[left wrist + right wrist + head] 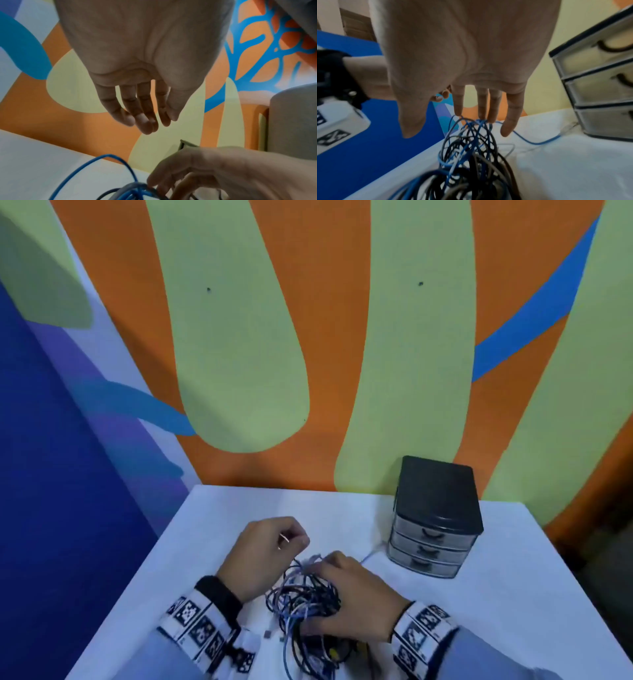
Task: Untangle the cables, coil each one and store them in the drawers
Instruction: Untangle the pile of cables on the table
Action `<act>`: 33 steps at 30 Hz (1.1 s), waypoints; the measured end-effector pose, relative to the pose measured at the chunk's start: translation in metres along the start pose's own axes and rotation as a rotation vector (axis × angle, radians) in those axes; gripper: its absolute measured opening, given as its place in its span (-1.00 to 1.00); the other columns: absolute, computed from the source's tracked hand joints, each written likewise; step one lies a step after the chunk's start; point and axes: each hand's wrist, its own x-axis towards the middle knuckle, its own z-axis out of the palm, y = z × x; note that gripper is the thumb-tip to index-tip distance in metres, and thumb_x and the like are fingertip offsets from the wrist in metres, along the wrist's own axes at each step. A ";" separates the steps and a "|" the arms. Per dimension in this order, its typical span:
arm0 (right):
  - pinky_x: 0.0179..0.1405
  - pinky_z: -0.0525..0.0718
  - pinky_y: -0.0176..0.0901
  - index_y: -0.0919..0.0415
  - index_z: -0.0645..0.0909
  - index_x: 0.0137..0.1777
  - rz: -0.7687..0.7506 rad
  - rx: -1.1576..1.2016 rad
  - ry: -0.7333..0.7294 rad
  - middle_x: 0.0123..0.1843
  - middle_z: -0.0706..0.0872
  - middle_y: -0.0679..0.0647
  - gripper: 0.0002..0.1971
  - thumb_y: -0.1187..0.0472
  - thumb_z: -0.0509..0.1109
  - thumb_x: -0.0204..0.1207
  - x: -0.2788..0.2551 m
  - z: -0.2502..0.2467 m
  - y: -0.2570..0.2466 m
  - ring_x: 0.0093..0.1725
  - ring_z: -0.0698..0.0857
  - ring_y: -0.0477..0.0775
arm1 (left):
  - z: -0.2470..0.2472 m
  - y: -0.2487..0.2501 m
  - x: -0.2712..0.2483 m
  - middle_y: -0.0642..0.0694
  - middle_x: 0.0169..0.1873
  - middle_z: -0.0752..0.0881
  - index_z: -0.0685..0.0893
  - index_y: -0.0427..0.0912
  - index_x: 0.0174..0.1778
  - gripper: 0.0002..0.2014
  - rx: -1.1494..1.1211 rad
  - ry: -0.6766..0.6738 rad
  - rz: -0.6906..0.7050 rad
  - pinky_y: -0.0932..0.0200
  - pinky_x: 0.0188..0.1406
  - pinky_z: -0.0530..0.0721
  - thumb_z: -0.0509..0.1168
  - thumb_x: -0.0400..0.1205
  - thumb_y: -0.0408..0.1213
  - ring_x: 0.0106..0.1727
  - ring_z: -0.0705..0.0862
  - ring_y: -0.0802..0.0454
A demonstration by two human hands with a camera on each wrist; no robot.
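A tangle of blue, black and grey cables (305, 607) lies on the white table (513, 594) near its front edge. My right hand (318, 566) lies over the tangle. In the right wrist view its straight fingertips (460, 115) touch the top loops of the cables (471, 155), and the thumb stands apart. My left hand (294, 539) hovers just left of and behind the tangle. Its fingers (145, 121) are loosely curled and I see nothing in them. The black three-drawer unit (435, 518) stands at the back right with all drawers shut.
One blue cable strand (536, 142) trails from the tangle toward the foot of the drawer unit (599, 81). A painted wall (239, 337) rises right behind the table. The table's left edge (147, 577) drops off beside a blue surface.
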 end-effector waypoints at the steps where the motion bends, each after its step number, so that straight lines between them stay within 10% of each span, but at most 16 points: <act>1: 0.45 0.58 0.16 -0.40 0.27 0.61 -0.017 -0.005 -0.003 0.48 0.31 -0.14 -0.10 -0.58 0.47 0.29 0.005 0.006 0.000 0.55 0.40 0.03 | 0.005 -0.009 0.005 0.21 -0.23 0.81 0.75 0.11 -0.20 -0.83 0.004 0.017 -0.006 -0.03 -0.02 0.76 0.43 0.73 -0.10 -0.17 0.76 0.16; 14: 0.26 0.74 0.13 -0.38 0.52 0.40 -0.049 -0.016 0.099 0.40 0.21 -0.18 -0.21 -0.30 0.63 0.09 0.046 0.037 0.036 0.08 0.75 0.07 | 0.051 -0.051 0.024 0.18 -0.28 0.84 0.80 0.11 -0.21 -0.85 0.069 0.048 0.039 0.04 -0.07 0.75 0.43 0.69 -0.07 -0.19 0.76 0.24; 25: 0.38 0.64 0.02 -0.34 0.73 0.35 -0.032 -0.083 0.311 0.59 0.30 -0.14 -0.47 0.13 0.59 0.40 0.059 0.016 0.081 0.35 0.65 0.04 | 0.072 -0.054 0.043 0.16 -0.20 0.87 0.83 0.09 -0.04 -0.95 -0.010 0.037 0.140 0.21 -0.03 0.71 0.47 0.71 -0.16 -0.12 0.80 0.21; 33: 0.13 0.48 -0.43 -0.21 0.66 0.47 -0.035 -0.032 0.350 0.43 0.47 -0.02 -0.47 0.14 0.59 0.50 0.064 0.019 0.091 0.27 0.57 -0.03 | 0.094 -0.070 0.056 0.12 -0.12 0.87 0.87 0.05 -0.02 -0.95 -0.077 0.068 0.213 0.03 0.10 0.75 0.49 0.71 -0.17 -0.03 0.79 0.13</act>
